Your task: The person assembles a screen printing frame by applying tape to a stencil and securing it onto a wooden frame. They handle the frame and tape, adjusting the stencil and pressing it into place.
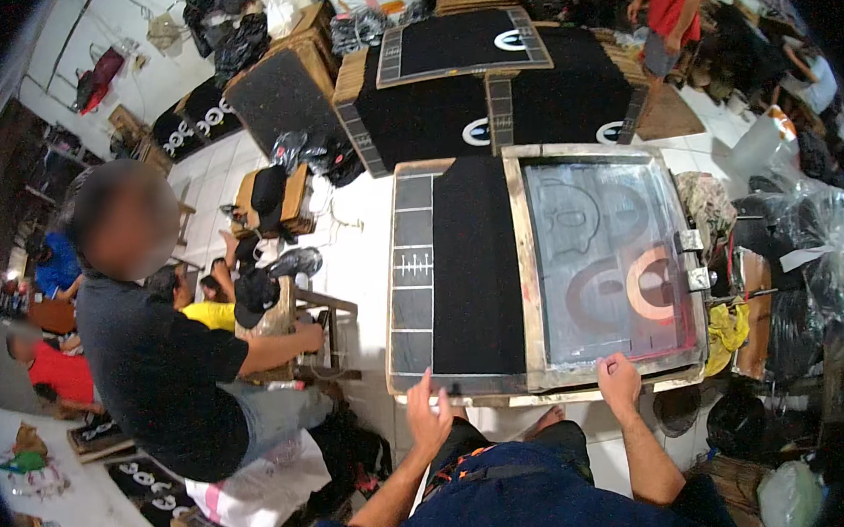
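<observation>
A screen printing frame (560, 251) with a wooden border lies over the right part of a grid-marked board (412, 310). Its translucent mesh carries round shapes and an orange ring-like patch. Black fabric (473, 269) shows on the board left of the frame. My right hand (619, 384) is closed on the frame's near edge, right of its middle. At the board's near left corner is my left hand (428, 415), its fingers apart and nothing in it. Metal clamps (694, 260) sit along the frame's right side.
More boards with black fabric and white prints (429, 112) stand beyond. A person in a dark shirt (164, 356) is close on my left, with others seated behind. Plastic bags (784, 272) and a yellow cloth (727, 329) crowd the right side.
</observation>
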Tool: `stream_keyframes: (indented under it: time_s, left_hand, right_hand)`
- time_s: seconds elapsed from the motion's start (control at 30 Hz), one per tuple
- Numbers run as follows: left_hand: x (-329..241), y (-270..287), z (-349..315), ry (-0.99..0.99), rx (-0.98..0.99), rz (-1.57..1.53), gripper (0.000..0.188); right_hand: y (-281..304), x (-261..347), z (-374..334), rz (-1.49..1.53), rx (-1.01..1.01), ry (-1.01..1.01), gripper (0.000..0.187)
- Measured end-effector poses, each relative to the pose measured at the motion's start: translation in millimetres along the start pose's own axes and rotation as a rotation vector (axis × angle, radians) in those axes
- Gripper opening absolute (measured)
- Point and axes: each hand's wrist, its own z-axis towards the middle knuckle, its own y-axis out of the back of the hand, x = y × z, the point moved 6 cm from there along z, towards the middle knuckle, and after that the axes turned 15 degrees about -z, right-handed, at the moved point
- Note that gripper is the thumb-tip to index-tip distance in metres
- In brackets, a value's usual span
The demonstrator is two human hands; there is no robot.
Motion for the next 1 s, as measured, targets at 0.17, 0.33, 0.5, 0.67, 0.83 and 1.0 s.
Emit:
stream_keyframes:
  time_s: [0.17,0.33,0.5,0.67,0.83,1.0]
  left_hand:
    - [73,76,-22,0.147,-0.017,0.076,0.053]
    - [170,124,-78,0.477,0.185,0.185,0.050]
    - [244,143,-152,1.020,0.408,0.279,0.051]
    - [249,122,-206,1.154,0.016,-0.038,0.051]
    - [219,64,-228,1.135,-0.055,-0.201,0.044]
    - [185,26,-253,0.950,-0.006,-0.136,0.046]
  right_hand:
    - [2,63,-31,-0.007,-0.388,0.093,0.022]
    - [-9,92,-41,-0.090,-0.502,0.163,0.030]
    - [-15,85,-36,-0.086,-0.534,0.217,0.028]
    - [1,83,-32,-0.008,-0.389,0.404,0.025]
    - [1,75,-62,-0.160,-0.377,0.625,0.052]
    - [-5,64,-76,-0.427,-0.244,0.757,0.089]
